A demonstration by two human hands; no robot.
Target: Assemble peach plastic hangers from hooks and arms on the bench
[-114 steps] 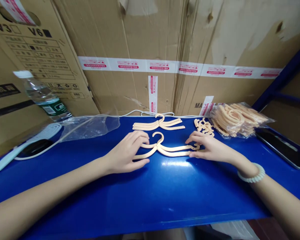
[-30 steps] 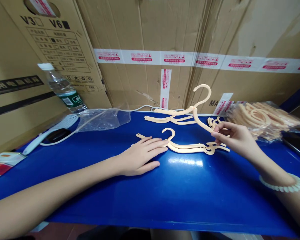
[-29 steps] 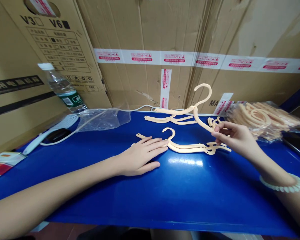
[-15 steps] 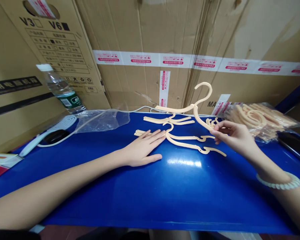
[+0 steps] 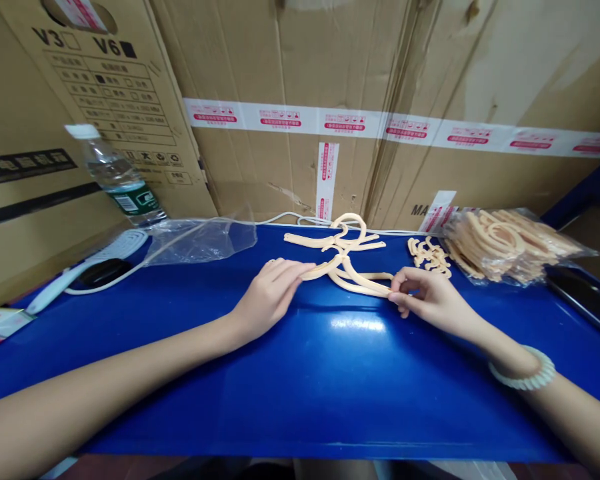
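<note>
Between my hands, a peach-coloured plastic clothes hanger (image 5: 357, 281) is held by both arm ends, its hook pointing away from me. My left hand (image 5: 270, 293) is closed on the left end. My right hand (image 5: 423, 297) pinches the right end between thumb and fingers. Under and behind it lie other hanger parts (image 5: 300, 240) of the same colour, partly covered by the held one. To the right, a small pile of curved peach pieces (image 5: 430, 257) lies on the blue table (image 5: 300, 393).
A clear bag of peach hanger parts (image 5: 515, 243) lies at the right, near a dark phone-like object (image 5: 585, 300). At the left are a water bottle (image 5: 123, 177), a crumpled plastic bag (image 5: 200, 240), a pale brush (image 5: 87, 270) and a black oval object (image 5: 105, 272). Cardboard boxes (image 5: 280, 167) stand behind.
My right hand has brought the hanger down and left from its raised position. My left hand, earlier flat on the parts, has moved slightly left and closed on the hanger's other end.
</note>
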